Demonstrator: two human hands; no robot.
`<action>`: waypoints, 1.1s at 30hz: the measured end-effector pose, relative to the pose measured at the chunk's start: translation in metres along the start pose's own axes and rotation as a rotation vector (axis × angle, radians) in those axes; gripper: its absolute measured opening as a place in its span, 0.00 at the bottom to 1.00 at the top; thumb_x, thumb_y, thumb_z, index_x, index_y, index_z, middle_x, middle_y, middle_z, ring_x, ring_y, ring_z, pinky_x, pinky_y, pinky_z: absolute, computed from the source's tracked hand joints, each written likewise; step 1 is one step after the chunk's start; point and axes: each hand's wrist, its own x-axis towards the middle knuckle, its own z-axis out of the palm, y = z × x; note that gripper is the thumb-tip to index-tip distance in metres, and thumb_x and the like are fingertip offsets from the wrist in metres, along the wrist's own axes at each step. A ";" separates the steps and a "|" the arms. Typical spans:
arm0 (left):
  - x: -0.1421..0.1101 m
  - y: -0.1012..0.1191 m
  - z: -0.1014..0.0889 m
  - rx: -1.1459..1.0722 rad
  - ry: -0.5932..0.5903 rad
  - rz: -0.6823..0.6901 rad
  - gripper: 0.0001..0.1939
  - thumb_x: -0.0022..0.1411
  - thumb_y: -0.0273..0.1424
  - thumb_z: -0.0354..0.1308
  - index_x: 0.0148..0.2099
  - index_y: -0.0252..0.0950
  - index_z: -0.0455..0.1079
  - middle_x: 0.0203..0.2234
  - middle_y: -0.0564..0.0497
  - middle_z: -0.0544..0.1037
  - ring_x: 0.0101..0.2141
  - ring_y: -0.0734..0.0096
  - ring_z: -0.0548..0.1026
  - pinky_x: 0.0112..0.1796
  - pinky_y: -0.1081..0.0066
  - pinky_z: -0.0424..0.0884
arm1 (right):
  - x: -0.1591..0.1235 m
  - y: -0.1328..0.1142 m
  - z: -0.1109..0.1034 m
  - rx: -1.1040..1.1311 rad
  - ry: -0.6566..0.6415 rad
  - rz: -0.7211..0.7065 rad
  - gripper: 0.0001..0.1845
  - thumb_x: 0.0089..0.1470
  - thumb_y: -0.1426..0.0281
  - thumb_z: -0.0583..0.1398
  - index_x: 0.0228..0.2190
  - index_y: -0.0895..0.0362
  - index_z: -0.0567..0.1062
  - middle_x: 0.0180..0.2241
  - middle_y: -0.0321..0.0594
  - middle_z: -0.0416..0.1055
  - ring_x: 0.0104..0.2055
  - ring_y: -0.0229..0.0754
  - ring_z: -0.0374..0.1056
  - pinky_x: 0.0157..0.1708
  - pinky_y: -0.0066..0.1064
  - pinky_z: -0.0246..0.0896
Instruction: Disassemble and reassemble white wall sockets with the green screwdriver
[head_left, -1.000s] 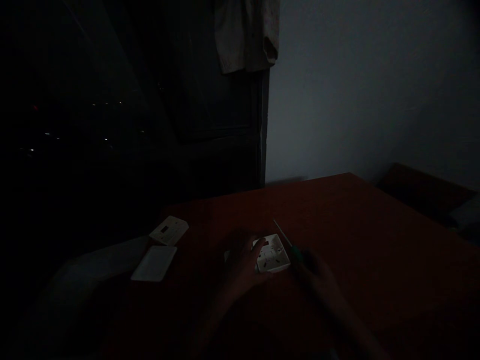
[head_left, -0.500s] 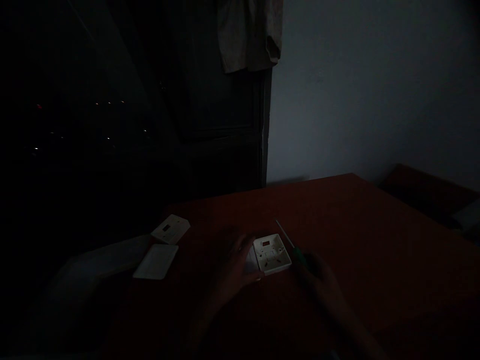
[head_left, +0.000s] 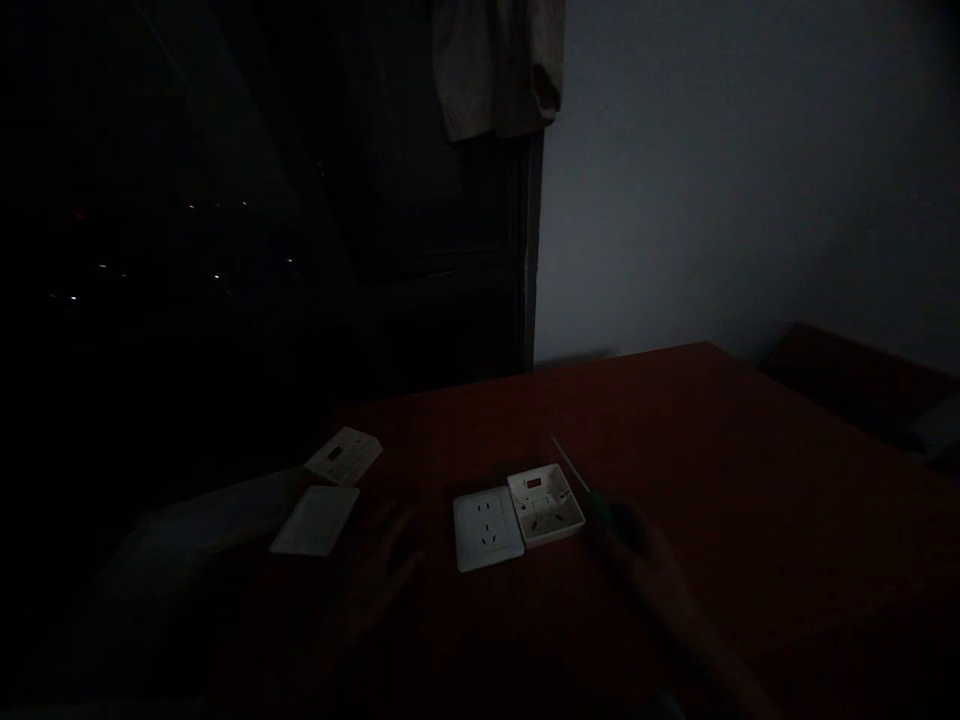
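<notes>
Holds the left hand (head_left: 394, 560) open, thumb and fingers spread apart, between the white square five-slot socket plate (head_left: 487, 528) and the smooth white rectangular plastic plate (head_left: 315, 520), apart from the socket plate. Cannot tell in the dark whether to call it touching the table. Grips a green-handled screwdriver with a thin metal shaft (head_left: 598, 505) in the right hand (head_left: 651, 570), fingers closed around the handle, shaft pointing away and leftward, just beside the open white square plastic box (head_left: 546, 506). Shows the box hollow side up on the reddish-brown wooden table (head_left: 675, 430), directly against the right edge of the socket plate, slots up. Further left, shows a white plastic piece with a dark rectangular opening (head_left: 345, 456) just beyond the smooth plate. Behind, shows a pale wall (head_left: 712, 200) and a hanging beige cloth (head_left: 495, 75).
</notes>
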 end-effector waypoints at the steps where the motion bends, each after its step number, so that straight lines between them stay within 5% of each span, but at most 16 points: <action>1: -0.001 -0.001 0.001 0.001 -0.002 0.004 0.20 0.58 0.30 0.54 0.54 0.39 0.67 0.51 0.46 0.71 0.51 0.56 0.71 0.52 0.56 0.68 | 0.000 0.000 0.000 -0.004 -0.001 0.001 0.21 0.53 0.56 0.56 0.44 0.55 0.73 0.43 0.43 0.76 0.43 0.50 0.72 0.43 0.37 0.66; 7: -0.003 0.019 0.000 -0.005 -0.030 0.016 0.19 0.61 0.31 0.52 0.55 0.42 0.65 0.52 0.47 0.69 0.50 0.57 0.71 0.50 0.57 0.69 | 0.000 0.003 0.001 0.011 -0.017 -0.002 0.21 0.55 0.58 0.56 0.45 0.56 0.71 0.45 0.44 0.75 0.45 0.50 0.71 0.45 0.37 0.65; 14: 0.002 0.059 -0.004 -0.169 -0.063 0.215 0.36 0.55 0.18 0.49 0.64 0.44 0.52 0.64 0.49 0.55 0.63 0.60 0.54 0.60 0.57 0.56 | -0.001 -0.002 0.001 0.014 -0.007 0.005 0.21 0.53 0.56 0.57 0.44 0.56 0.73 0.43 0.46 0.76 0.43 0.51 0.71 0.44 0.40 0.66; 20: 0.015 0.087 -0.008 -0.211 -0.237 0.144 0.41 0.52 0.30 0.62 0.66 0.44 0.50 0.66 0.47 0.49 0.64 0.51 0.50 0.61 0.51 0.52 | -0.002 -0.004 0.000 -0.009 -0.020 0.023 0.22 0.54 0.56 0.56 0.46 0.56 0.71 0.45 0.46 0.75 0.45 0.51 0.71 0.45 0.39 0.65; 23: 0.021 0.089 0.000 -0.233 -0.288 0.184 0.45 0.48 0.30 0.66 0.66 0.46 0.50 0.66 0.48 0.50 0.63 0.51 0.52 0.60 0.50 0.52 | -0.002 -0.003 0.000 -0.008 -0.027 0.021 0.22 0.55 0.56 0.55 0.46 0.56 0.71 0.45 0.45 0.75 0.45 0.50 0.71 0.44 0.38 0.65; 33: 0.025 0.077 0.022 -0.166 -0.201 0.245 0.43 0.49 0.33 0.65 0.65 0.46 0.53 0.62 0.47 0.56 0.60 0.51 0.57 0.58 0.54 0.57 | -0.001 -0.002 0.001 -0.028 -0.001 -0.002 0.21 0.54 0.57 0.56 0.45 0.56 0.72 0.44 0.44 0.75 0.44 0.49 0.72 0.44 0.37 0.66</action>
